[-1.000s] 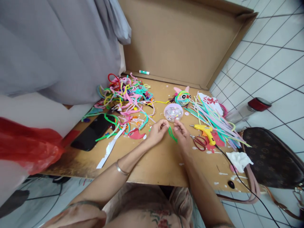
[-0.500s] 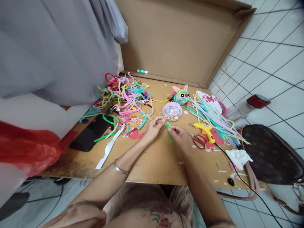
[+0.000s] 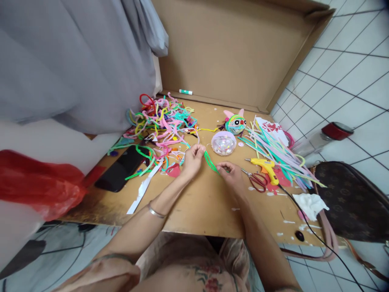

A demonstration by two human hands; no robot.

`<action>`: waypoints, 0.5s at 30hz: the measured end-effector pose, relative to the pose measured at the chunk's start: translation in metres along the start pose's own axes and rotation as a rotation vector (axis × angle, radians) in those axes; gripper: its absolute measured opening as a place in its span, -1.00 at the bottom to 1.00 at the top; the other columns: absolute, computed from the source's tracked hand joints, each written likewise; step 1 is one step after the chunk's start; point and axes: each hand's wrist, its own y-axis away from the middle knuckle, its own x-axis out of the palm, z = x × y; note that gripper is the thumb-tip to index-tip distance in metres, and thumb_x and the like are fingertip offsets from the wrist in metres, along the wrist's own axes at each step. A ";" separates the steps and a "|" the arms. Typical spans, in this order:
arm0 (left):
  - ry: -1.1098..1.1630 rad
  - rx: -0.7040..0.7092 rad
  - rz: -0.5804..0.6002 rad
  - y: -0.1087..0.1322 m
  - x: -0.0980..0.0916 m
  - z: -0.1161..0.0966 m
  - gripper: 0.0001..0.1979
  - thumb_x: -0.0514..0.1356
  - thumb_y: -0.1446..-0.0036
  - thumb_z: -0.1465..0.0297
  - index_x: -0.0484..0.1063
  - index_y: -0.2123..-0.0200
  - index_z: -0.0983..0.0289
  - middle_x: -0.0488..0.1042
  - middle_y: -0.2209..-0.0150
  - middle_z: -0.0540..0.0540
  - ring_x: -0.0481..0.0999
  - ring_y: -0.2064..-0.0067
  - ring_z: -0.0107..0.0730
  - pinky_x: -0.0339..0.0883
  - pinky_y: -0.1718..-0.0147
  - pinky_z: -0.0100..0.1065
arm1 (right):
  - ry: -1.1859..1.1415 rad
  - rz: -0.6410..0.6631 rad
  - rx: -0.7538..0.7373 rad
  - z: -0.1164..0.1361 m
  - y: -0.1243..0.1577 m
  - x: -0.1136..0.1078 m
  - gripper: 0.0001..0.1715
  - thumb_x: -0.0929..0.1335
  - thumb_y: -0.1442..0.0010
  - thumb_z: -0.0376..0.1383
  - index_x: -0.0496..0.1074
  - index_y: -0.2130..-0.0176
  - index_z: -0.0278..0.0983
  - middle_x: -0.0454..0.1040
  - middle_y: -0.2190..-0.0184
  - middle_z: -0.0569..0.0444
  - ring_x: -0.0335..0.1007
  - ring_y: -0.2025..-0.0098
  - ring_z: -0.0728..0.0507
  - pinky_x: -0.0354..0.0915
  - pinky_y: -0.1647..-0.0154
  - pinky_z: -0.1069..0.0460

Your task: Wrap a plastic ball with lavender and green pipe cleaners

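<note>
you hold a green fuzzy wire pinched between your two hands

your left hand (image 3: 191, 160) has its thumb and fingers shut on one end of the green fuzzy wire (image 3: 210, 161), and your right hand (image 3: 231, 175) pinches the other end the same way. the wire runs slanted between them, low over the table (image 3: 206, 207), just in front of the clear ball (image 3: 223, 143) full of little bits. i think it goes best if you grip close to the tips, pull gently and bend slowly, since a hard tug could slip the wire out. the red scissors (image 3: 257, 181) and the yellow glue gun (image 3: 266, 165) lie just beside your right hand, so move that hand with care. the big tangle of coloured wires (image 3: 161, 121) sits past your left hand, where a loose end could snag.
</note>
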 end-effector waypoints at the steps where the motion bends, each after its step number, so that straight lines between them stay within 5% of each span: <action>1: 0.023 -0.019 -0.029 -0.002 -0.001 0.001 -0.66 0.22 -0.14 0.16 0.28 0.51 0.25 0.19 0.59 -0.09 0.16 0.52 -0.51 0.05 0.51 -0.46 | 0.015 0.014 -0.003 0.000 0.000 -0.001 -0.65 0.42 0.04 -0.05 0.53 0.40 -0.30 0.57 0.43 -0.01 0.45 0.37 -0.14 0.35 0.28 -0.02; 9: 0.145 -0.093 -0.235 -0.014 -0.006 0.006 -0.68 0.19 -0.20 0.27 0.20 0.53 0.24 0.20 0.65 -0.14 0.18 0.62 -0.57 0.10 0.57 -0.50 | 0.033 0.113 -0.145 0.012 0.004 -0.001 -0.67 0.45 -0.01 -0.04 0.56 0.42 -0.26 0.54 0.40 0.04 0.42 0.33 -0.12 0.32 0.27 0.00; 12: 0.162 -0.120 -0.269 -0.014 -0.005 0.007 -0.69 0.17 -0.23 0.27 0.18 0.51 0.22 0.22 0.66 -0.15 0.23 0.64 -0.56 0.11 0.59 -0.51 | -0.042 -0.010 -0.186 0.011 0.003 0.000 -0.67 0.43 -0.05 -0.03 0.55 0.48 -0.24 0.54 0.43 0.05 0.42 0.32 -0.12 0.32 0.24 -0.01; 15: 0.142 -0.118 -0.290 -0.012 -0.003 0.008 -0.72 0.16 -0.24 0.28 0.19 0.48 0.21 0.23 0.66 -0.15 0.26 0.64 -0.54 0.11 0.60 -0.51 | -0.238 -0.168 -0.056 0.006 0.001 0.002 -0.62 0.47 0.03 0.01 0.55 0.43 -0.26 0.50 0.55 0.09 0.37 0.46 -0.07 0.30 0.37 0.01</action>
